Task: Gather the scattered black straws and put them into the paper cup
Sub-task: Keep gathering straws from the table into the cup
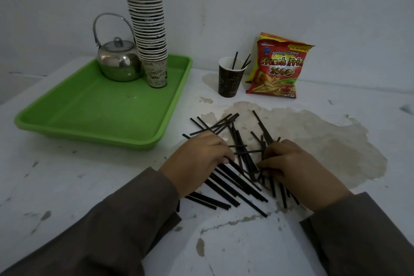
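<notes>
Raking the black straws together at the near middle of the white table, palms down. Left hand pressing in from the left, fingers curled over several straw ends, grip closing loosely around them rather than clamped tight. Right hand crowding in from the right, fingertips bent down into the tangle; hard to tell whether anything is actually pinched there. Working both sides at once, probably to herd the loose sticks into one bundle that can be lifted in a single go. Still lying criss-crossed in a fan, some reaching far toward the stained patch, others trailing near the sleeves. Waiting just beyond the pile, far right of centre, the dark paper cup, upright and already holding a few straws, close enough for a short carry. Leaning behind it against the wall, a snack bag. Sitting well clear at the far left, a green tray carrying a kettle and a cup stack.
</notes>
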`<state>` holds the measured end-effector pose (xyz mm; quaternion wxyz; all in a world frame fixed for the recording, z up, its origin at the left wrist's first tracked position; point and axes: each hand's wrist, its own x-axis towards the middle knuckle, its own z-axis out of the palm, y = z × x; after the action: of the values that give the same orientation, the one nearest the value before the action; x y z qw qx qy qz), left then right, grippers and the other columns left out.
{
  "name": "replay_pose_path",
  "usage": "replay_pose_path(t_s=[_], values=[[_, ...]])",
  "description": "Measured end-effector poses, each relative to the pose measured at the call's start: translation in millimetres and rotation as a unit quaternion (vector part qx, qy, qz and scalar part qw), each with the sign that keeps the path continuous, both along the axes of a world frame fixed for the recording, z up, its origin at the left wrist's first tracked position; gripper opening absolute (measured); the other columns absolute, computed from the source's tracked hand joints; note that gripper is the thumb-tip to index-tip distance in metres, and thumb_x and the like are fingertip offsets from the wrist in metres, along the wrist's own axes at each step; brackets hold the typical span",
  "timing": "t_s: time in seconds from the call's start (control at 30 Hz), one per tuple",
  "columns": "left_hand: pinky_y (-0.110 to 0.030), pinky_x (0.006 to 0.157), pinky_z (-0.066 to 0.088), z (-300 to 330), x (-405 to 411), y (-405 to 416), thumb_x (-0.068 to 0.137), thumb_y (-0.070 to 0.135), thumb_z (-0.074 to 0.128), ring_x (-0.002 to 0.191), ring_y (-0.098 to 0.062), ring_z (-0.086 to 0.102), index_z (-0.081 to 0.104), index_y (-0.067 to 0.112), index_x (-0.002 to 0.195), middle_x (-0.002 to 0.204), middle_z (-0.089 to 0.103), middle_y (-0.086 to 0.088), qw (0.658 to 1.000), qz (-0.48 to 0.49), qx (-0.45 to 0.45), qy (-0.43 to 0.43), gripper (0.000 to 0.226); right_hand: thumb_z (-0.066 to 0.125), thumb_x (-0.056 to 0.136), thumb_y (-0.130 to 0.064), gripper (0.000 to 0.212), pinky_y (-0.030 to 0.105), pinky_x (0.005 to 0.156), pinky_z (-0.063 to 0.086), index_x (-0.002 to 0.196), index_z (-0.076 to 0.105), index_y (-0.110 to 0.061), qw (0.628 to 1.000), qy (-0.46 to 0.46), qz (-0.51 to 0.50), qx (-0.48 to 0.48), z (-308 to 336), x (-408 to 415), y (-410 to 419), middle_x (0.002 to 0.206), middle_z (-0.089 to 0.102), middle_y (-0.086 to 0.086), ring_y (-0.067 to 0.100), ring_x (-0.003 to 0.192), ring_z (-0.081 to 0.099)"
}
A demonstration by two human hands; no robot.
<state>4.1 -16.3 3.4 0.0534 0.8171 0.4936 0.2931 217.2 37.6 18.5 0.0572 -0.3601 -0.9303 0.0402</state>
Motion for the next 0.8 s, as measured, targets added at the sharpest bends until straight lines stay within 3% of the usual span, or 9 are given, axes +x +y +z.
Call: replay_pose_path(t_s=[0.13,0.3,0.43,0.5,0.6,0.67,0.8], values=[[-0.033,0.072,0.049,2,-11,5,0.082,0.004,0.061,0.080,-0.026,0.061,0.070,0.008,0.088,0.085,0.072,-0.007,0.998,0.001,0.033,0.047,0.011,0.057,0.087,-0.018,0.028,0.017,0.085,0.031,0.114,0.064,-0.025,1.000,-0.003,-0.001,0.004,-2,2,2,0.115,0.059,0.001,0.016,0.107,0.048],[-0.036,0.074,0.051,4,-18,6,0.080,0.002,0.064,0.082,-0.025,0.059,0.070,0.007,0.089,0.083,0.070,-0.009,0.999,0.023,0.033,0.013,0.012,0.059,0.086,-0.016,0.020,0.021,0.083,0.036,0.103,0.070,-0.017,1.000,0.011,-0.003,0.014,1,-1,1,0.107,0.062,0.005,0.020,0.101,0.052],[-0.031,0.076,0.047,5,-26,7,0.080,0.003,0.057,0.082,-0.024,0.062,0.070,0.004,0.091,0.084,0.072,-0.012,0.998,0.045,0.048,-0.022,0.017,0.068,0.077,-0.005,0.014,0.029,0.075,0.046,0.089,0.073,-0.006,0.992,0.112,-0.050,0.036,14,1,-3,0.090,0.069,0.013,0.028,0.084,0.062],[-0.020,0.078,0.045,5,-29,8,0.082,0.000,0.059,0.084,-0.015,0.062,0.070,0.008,0.095,0.089,0.072,-0.006,0.992,0.082,0.043,-0.087,0.019,0.069,0.075,-0.005,0.010,0.017,0.072,0.044,0.085,0.073,-0.008,0.976,0.196,-0.085,0.038,20,-1,-2,0.081,0.070,0.007,0.018,0.074,0.063],[-0.002,0.075,0.043,10,-27,12,0.080,0.001,0.065,0.082,0.001,0.061,0.071,0.013,0.096,0.088,0.069,0.006,0.963,0.142,0.001,-0.227,0.021,0.070,0.076,-0.013,0.009,-0.001,0.061,0.041,0.078,0.070,-0.022,0.917,0.356,-0.166,-0.071,31,-12,4,0.071,0.067,-0.011,-0.004,0.064,0.061],[-0.005,0.072,0.046,17,-23,18,0.078,-0.002,0.066,0.076,0.002,0.064,0.070,0.015,0.092,0.083,0.071,0.007,0.931,0.137,-0.037,-0.335,0.023,0.070,0.076,-0.017,0.007,0.004,0.060,0.045,0.074,0.069,-0.024,0.887,0.405,-0.178,-0.132,41,-20,13,0.068,0.068,-0.013,-0.007,0.062,0.063],[-0.023,0.076,0.056,41,-14,35,0.078,-0.004,0.064,0.083,-0.019,0.068,0.066,0.014,0.100,0.085,0.071,-0.006,0.869,0.095,-0.103,-0.474,0.028,0.068,0.078,-0.011,0.004,0.018,0.065,0.057,0.077,0.071,-0.013,0.825,0.490,-0.158,-0.231,66,-36,38,0.076,0.072,0.000,0.012,0.068,0.070]])
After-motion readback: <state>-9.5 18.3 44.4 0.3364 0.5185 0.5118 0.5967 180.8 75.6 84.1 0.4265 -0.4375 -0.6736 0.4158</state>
